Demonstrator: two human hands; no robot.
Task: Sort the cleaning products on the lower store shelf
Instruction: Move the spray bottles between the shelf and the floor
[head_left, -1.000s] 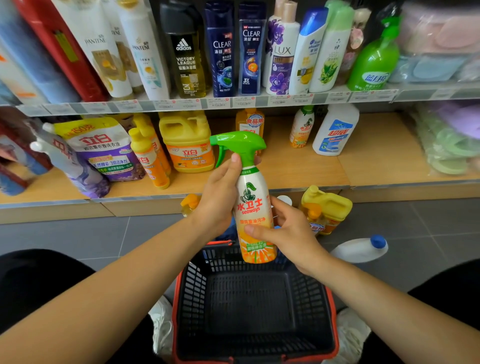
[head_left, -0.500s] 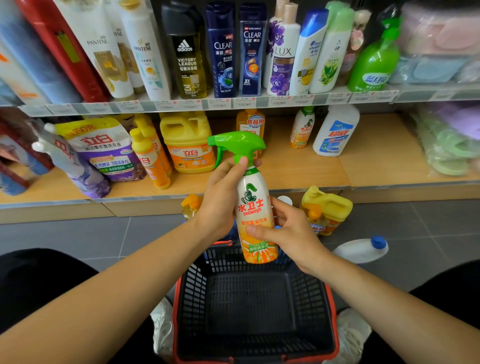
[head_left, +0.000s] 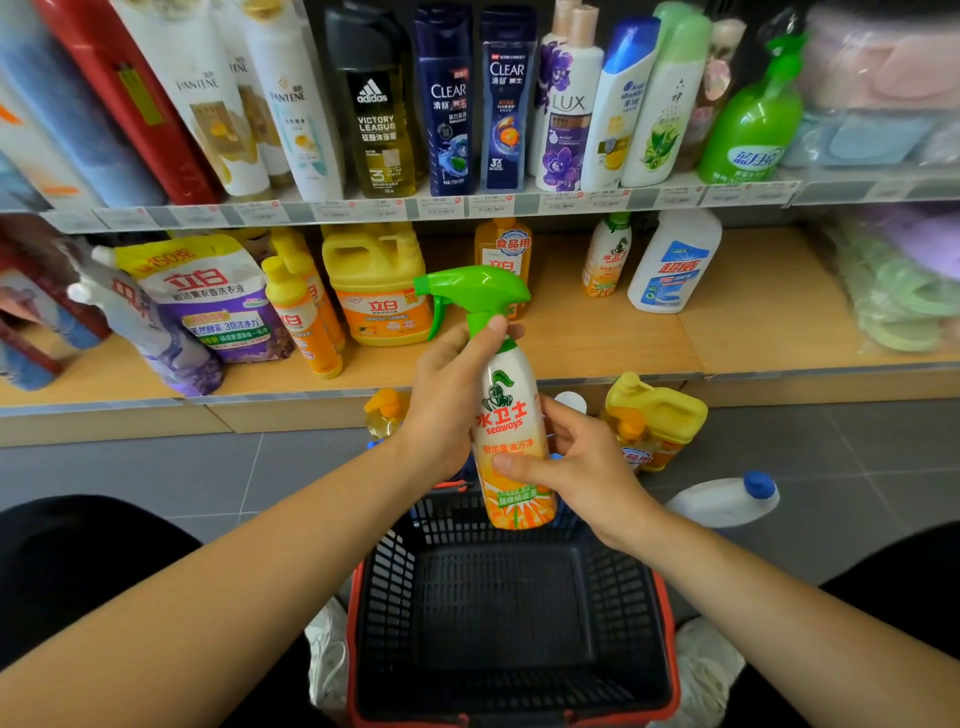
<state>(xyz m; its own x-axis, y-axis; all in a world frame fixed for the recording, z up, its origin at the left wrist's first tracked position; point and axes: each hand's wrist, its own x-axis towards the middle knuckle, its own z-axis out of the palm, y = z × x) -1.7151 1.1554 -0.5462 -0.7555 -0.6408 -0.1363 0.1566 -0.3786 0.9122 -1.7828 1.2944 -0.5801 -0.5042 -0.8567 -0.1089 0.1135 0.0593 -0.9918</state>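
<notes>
The white-and-orange plastic spray bottle with green trigger head (head_left: 506, 410) is held upright over the black mesh basket (head_left: 395, 561), left hand (head_left: 441, 395) curled round its neck, right hand (head_left: 587, 467) gripping its lower body (thumb across the label). The wooden lower shelf (head_left: 597, 338) lies straight ahead, nearer the left hand

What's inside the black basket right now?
Only its bare mesh floor shows in the basket. The spray bottle and right hand cover its far edge.
</notes>
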